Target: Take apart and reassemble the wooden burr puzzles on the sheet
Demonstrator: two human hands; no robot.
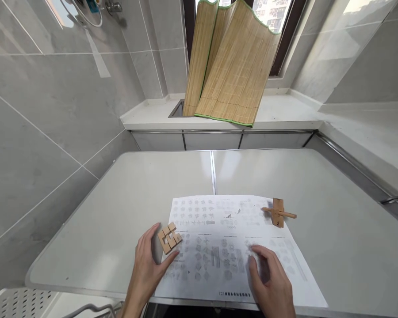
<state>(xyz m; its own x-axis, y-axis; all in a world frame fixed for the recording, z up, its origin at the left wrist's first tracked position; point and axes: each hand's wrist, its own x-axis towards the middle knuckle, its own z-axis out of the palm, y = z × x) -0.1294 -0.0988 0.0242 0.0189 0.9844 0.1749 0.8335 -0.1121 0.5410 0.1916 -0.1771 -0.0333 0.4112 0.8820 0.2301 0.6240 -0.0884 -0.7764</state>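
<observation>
A printed instruction sheet (232, 229) full of small puzzle diagrams lies on the white table (119, 198). My left hand (147, 265) rests at the sheet's left edge, thumb and fingers around a flat wooden puzzle block (169, 238) with notched squares. My right hand (272, 278) lies on the lower right of the sheet, fingers spread and bent, holding nothing. A second wooden piece (277, 213), a cross of a flat block and a thin stick, sits on the sheet's upper right corner, apart from both hands.
A bamboo mat (228, 66) leans against the window on the counter (278, 115) behind the table. Grey tiled walls stand left and right. A perforated white rack (16, 302) and wire frame show at the lower left.
</observation>
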